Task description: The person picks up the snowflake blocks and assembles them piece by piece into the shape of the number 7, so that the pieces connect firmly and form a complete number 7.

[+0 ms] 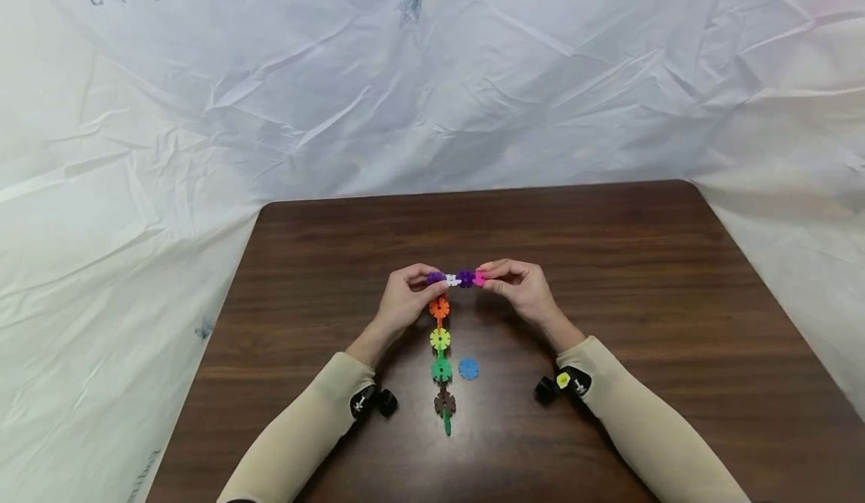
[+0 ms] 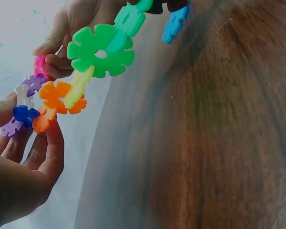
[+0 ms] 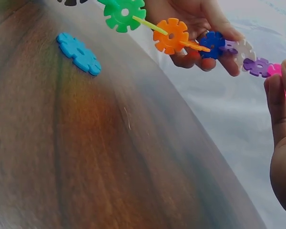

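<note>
A chain of notched plastic discs is held up by both hands. My left hand [image 1: 402, 300] pinches it at the corner, around the white disc [image 3: 244, 55], a purple disc [image 2: 12, 127] and the dark blue disc [image 3: 212, 45]. My right hand [image 1: 527, 293] pinches the pink disc [image 3: 274, 70] at the chain's right end, beside another purple disc [image 3: 259, 67]. From the left hand, the rest runs toward the person: orange disc [image 1: 439, 308], yellow disc [image 1: 440, 338], green disc [image 1: 441, 370], brown disc [image 1: 444, 403] and a green end piece [image 1: 447, 423].
A loose light blue disc [image 1: 468, 368] lies on the brown wooden table [image 1: 642, 300], just right of the chain. Wrinkled white sheeting [image 1: 432, 112] hangs behind the table and along its sides. Black wrist cameras sit on both sleeves.
</note>
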Action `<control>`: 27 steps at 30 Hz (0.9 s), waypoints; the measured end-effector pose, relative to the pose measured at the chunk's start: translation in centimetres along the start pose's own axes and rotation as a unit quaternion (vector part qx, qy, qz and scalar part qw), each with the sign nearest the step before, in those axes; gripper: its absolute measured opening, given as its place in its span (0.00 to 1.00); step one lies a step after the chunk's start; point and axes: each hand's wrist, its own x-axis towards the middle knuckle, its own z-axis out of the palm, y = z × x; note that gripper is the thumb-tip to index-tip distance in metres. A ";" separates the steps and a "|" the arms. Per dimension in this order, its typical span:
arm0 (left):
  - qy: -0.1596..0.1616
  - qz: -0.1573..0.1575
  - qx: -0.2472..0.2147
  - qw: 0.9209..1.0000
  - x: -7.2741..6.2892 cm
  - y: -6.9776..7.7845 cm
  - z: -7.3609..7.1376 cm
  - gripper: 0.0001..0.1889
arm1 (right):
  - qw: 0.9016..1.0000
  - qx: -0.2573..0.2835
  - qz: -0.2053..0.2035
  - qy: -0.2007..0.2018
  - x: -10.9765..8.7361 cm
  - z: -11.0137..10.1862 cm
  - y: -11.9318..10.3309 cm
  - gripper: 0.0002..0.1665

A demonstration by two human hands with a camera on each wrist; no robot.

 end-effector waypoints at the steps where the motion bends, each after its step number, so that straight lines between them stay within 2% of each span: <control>1: 0.002 0.001 -0.007 1.000 0.0 0.0 0.0 0.10 | 1.000 -0.001 0.001 0.003 0.0 0.0 0.0 0.05; 5: 0.014 0.007 -0.029 0.999 0.2 -0.1 0.0 0.09 | 1.000 0.000 -0.003 0.008 -0.1 -0.1 0.0 0.05; 11: 0.010 0.015 -0.038 0.999 0.2 0.1 0.0 0.09 | 1.000 -0.003 -0.011 0.014 0.1 -0.4 -0.2 0.05; 18: 0.010 0.012 -0.033 0.999 0.3 -0.2 0.1 0.10 | 1.000 -0.021 -0.005 -0.001 0.3 -0.2 -0.5 0.06; 27: 0.003 0.006 -0.021 1.000 0.2 0.0 0.1 0.09 | 1.000 -0.015 -0.008 -0.017 0.3 -0.4 -0.5 0.07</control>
